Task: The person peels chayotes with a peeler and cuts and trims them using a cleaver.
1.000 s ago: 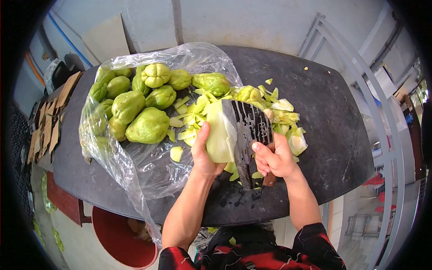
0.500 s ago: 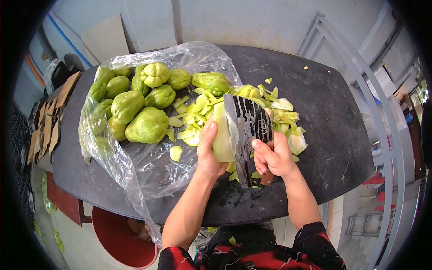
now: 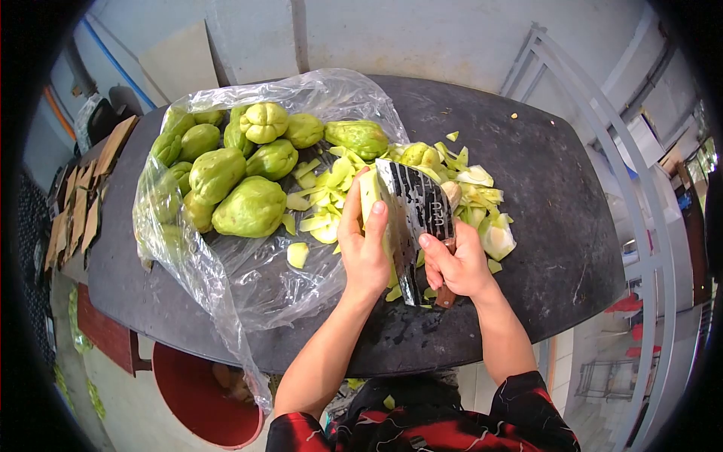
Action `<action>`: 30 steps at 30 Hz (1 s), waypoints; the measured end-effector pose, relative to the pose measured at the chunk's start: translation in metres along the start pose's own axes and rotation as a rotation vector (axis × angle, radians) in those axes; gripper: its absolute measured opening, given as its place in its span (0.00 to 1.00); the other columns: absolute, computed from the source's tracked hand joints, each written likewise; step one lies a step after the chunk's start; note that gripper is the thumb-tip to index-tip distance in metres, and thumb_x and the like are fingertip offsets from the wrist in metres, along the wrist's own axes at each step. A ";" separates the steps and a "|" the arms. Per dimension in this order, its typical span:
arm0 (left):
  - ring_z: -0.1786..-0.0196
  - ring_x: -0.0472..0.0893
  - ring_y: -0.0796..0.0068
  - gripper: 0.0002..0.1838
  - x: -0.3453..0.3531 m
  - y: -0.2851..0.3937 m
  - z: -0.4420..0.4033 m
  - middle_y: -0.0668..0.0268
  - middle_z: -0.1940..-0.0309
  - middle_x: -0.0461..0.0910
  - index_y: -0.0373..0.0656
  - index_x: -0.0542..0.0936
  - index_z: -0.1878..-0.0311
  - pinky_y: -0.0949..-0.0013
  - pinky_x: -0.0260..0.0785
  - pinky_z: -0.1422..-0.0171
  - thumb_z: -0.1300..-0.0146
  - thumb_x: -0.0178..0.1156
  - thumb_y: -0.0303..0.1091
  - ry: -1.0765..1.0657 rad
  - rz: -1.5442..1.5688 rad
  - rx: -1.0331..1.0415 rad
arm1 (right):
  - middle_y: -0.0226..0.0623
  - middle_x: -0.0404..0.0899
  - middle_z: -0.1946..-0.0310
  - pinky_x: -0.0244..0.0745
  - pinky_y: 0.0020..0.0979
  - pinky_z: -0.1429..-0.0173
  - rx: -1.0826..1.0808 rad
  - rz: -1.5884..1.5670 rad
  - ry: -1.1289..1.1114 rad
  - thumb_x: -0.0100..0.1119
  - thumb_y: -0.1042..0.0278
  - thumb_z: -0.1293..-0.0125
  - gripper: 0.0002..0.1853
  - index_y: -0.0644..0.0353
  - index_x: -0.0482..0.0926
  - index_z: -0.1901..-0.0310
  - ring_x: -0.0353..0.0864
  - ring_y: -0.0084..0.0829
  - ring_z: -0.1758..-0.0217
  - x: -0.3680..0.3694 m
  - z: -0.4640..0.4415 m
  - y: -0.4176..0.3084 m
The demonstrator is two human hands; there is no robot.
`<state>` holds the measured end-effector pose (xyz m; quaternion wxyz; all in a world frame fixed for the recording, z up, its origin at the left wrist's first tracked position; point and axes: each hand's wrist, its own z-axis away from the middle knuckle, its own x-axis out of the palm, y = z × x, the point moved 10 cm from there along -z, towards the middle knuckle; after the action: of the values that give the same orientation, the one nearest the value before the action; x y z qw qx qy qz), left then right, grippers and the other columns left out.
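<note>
My left hand (image 3: 364, 245) is closed around a partly peeled chayote (image 3: 370, 192), thumb on its near side. In my right hand (image 3: 456, 260) is a cleaver (image 3: 413, 218) with a wide dark blade and a wooden handle (image 3: 446, 295). The blade stands on edge against the chayote's right side and hides part of it. Under and behind the hands lies a heap of pale green peelings and cut pieces (image 3: 327, 197). Several whole chayotes (image 3: 251, 207) rest to the left in a clear plastic bag (image 3: 218, 282) spread open.
Everything sits on a black table (image 3: 557, 226) with a curved edge. Below its front left edge stands a red bucket (image 3: 203, 395). Flat cardboard pieces (image 3: 84, 200) lean at the far left. A grey metal frame (image 3: 640, 218) rises on the right, and a wall is behind.
My left hand has turned the chayote and shifted its grip, with the thumb now higher and across it. The cleaver's blade has tilted slightly; my right hand has barely moved.
</note>
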<state>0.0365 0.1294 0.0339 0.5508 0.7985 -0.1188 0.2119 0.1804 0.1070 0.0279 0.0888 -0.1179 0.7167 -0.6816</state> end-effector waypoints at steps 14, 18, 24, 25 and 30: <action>0.35 0.72 0.70 0.30 -0.001 -0.013 -0.002 0.57 0.37 0.73 0.34 0.66 0.28 0.65 0.61 0.30 0.26 0.54 0.42 -0.002 0.148 -0.127 | 0.26 0.68 0.85 0.66 0.25 0.84 -0.002 0.071 0.022 0.55 0.68 0.25 0.08 0.62 0.70 0.59 0.67 0.18 0.89 0.003 0.004 -0.005; 0.38 0.75 0.66 0.31 -0.003 -0.016 0.000 0.60 0.37 0.73 0.41 0.63 0.26 0.61 0.68 0.33 0.25 0.51 0.47 0.025 0.203 -0.168 | 0.26 0.67 0.85 0.67 0.25 0.84 -0.044 0.115 0.029 0.55 0.68 0.25 0.08 0.62 0.69 0.60 0.67 0.18 0.88 0.001 0.004 -0.010; 0.43 0.77 0.68 0.29 -0.018 -0.030 0.001 0.64 0.44 0.75 0.49 0.67 0.30 0.59 0.71 0.37 0.26 0.52 0.54 0.110 0.302 -0.263 | 0.26 0.64 0.86 0.68 0.27 0.84 -0.014 -0.031 0.030 0.55 0.68 0.25 0.09 0.62 0.68 0.62 0.67 0.19 0.88 -0.004 0.003 -0.007; 0.43 0.77 0.68 0.28 -0.021 -0.033 0.001 0.64 0.45 0.75 0.50 0.67 0.30 0.59 0.72 0.38 0.27 0.52 0.55 0.128 0.332 -0.300 | 0.26 0.65 0.85 0.68 0.27 0.84 -0.019 0.001 0.043 0.55 0.68 0.25 0.09 0.62 0.68 0.62 0.67 0.19 0.89 -0.005 0.004 -0.008; 0.49 0.80 0.66 0.31 -0.017 -0.015 -0.002 0.58 0.47 0.74 0.46 0.61 0.26 0.60 0.77 0.48 0.25 0.48 0.53 0.108 0.346 -0.222 | 0.28 0.71 0.84 0.68 0.27 0.82 -0.108 0.183 0.173 0.57 0.71 0.27 0.07 0.64 0.71 0.61 0.71 0.21 0.87 -0.010 0.008 -0.014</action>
<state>0.0274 0.1361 0.0139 0.5963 0.6882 -0.2469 0.3315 0.1932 0.1014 0.0413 0.0819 0.0027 0.7652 -0.6385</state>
